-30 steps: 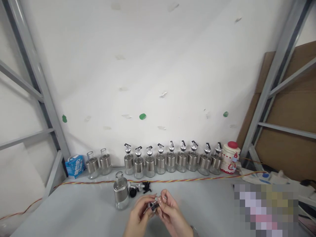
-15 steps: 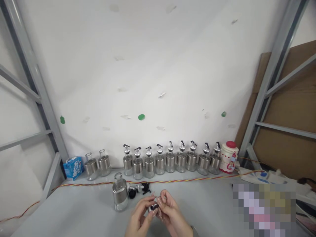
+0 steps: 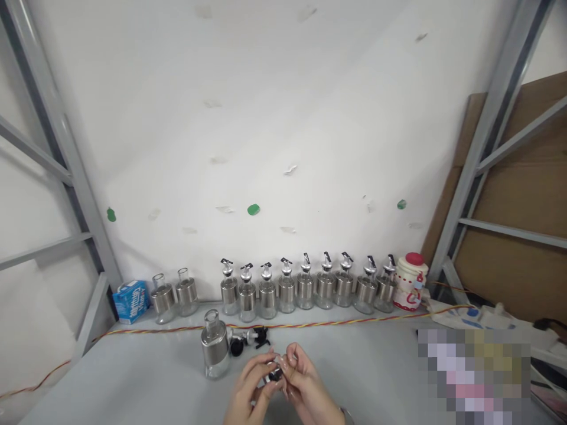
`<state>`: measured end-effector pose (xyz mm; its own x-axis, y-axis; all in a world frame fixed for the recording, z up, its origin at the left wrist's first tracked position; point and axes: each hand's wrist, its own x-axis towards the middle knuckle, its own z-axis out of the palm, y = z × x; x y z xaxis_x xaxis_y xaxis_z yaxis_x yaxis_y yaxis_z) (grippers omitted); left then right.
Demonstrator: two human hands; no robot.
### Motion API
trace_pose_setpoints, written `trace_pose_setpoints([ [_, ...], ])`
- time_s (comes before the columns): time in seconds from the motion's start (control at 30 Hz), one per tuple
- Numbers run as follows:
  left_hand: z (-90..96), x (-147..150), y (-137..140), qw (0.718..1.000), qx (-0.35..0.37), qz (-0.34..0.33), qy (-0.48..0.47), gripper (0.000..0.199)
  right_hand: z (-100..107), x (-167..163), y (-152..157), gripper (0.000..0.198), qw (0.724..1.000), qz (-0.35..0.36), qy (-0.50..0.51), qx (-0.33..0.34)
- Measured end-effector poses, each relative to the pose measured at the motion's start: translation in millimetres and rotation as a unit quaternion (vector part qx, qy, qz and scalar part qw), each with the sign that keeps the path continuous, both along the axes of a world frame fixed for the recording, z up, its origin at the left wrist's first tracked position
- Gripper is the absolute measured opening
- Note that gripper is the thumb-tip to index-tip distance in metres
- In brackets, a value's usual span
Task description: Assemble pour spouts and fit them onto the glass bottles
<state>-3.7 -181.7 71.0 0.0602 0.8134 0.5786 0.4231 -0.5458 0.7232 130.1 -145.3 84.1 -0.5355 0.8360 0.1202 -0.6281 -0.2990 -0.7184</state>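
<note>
Low in the centre of the head view, my left hand (image 3: 251, 386) is closed around a small silver-and-black pour spout (image 3: 275, 375). My right hand (image 3: 305, 383) pinches the same spout from the other side, its fingers hiding much of it. To the left of my hands stands an uncapped glass bottle (image 3: 215, 349) with a steel band, upright on the grey table (image 3: 133, 378). Just behind my left hand, several loose black-and-silver pour spouts (image 3: 238, 346) lie close beside that bottle.
Along the wall stands a row of several bottles (image 3: 267, 292) fitted with spouts. Two uncapped bottles (image 3: 186, 292) and a blue carton (image 3: 132, 302) are further left. A red-lidded jar (image 3: 410, 283) ends the row. A twisted cable (image 3: 310, 324) crosses the table.
My fingers have shifted slightly around the spout, which has turned a little so more of its black part shows. The bottles and loose spouts stay where they were.
</note>
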Motion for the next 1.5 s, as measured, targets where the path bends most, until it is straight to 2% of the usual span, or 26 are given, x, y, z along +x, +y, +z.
trace_pose_setpoints([
  [0.3, 3.0, 2.4, -3.1, 0.999, -0.036, -0.014, -0.035, 0.026, -2.9, -1.9, 1.7, 0.042, 1.000, -0.002, -0.013, 0.016],
  [0.43, 8.2, 9.6, -5.9, 0.994, -0.042, 0.024, -0.101, 0.025, -7.5, -5.0, 1.4, 0.042, 0.998, -0.014, -0.029, 0.053],
  [0.53, 7.7, 14.9, -5.8, 0.985, -0.072, 0.026, -0.157, 0.026, -9.3, -6.0, 1.2, 0.043, 0.997, -0.030, -0.040, 0.054],
  [0.7, 5.0, 18.7, -2.3, 0.962, -0.141, 0.006, -0.235, 0.030, -11.7, -7.0, 4.0, 0.045, 0.995, -0.047, -0.076, 0.050],
  [0.83, 4.8, 17.9, 0.0, 0.950, -0.177, 0.013, -0.255, 0.032, -17.3, -9.4, 7.6, 0.048, 0.993, -0.055, -0.091, 0.056],
  [1.13, 3.8, 21.9, 2.6, 0.919, -0.241, 0.022, -0.312, 0.036, -30.7, -10.1, 14.1, 0.048, 0.971, -0.097, -0.179, 0.126],
  [1.33, 5.3, 25.7, 5.4, 0.885, -0.265, 0.043, -0.380, 0.036, -24.6, -9.0, 10.3, 0.042, 0.959, -0.104, -0.221, 0.142],
  [1.5, 7.7, 23.1, 7.3, 0.845, -0.308, 0.060, -0.434, 0.036, -19.3, -3.8, 11.7, 0.036, 0.944, -0.118, -0.257, 0.173],
])
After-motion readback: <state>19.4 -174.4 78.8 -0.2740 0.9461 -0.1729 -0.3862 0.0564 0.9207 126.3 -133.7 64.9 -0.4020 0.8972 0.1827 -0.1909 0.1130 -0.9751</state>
